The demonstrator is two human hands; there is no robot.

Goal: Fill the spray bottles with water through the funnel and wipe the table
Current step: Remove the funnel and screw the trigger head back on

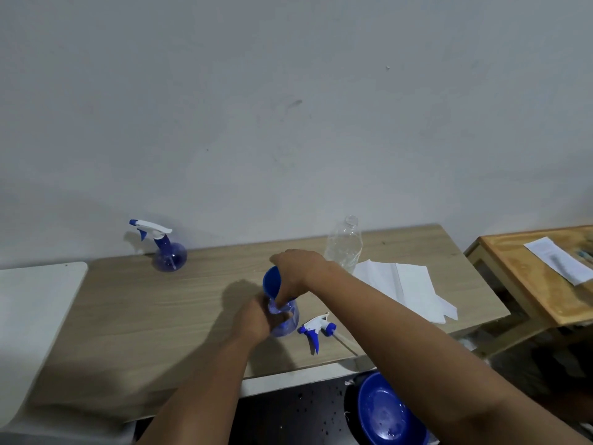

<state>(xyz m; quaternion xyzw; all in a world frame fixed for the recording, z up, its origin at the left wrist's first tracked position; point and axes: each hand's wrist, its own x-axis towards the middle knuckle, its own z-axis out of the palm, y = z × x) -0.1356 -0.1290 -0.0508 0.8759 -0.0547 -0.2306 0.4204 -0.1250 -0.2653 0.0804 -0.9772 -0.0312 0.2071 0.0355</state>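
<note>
In the middle of the wooden table (144, 316) my left hand (253, 319) grips an open round blue spray bottle (287, 319). My right hand (296, 271) holds a blue funnel (272, 282) tilted, its spout at the bottle's neck. The bottle's white-and-blue trigger head (316, 329) lies on the table just right of it. A second blue spray bottle (167, 252), trigger head on, stands at the back left. An uncapped clear plastic bottle (345, 244) stands at the back, behind my right hand. White paper towels (407, 287) lie to the right.
A blue basin (385, 412) sits below the table's front edge at the bottom right. A white surface (35, 316) adjoins the table on the left. A second wooden table (529, 277) with a paper on it stands to the right. A grey wall is behind.
</note>
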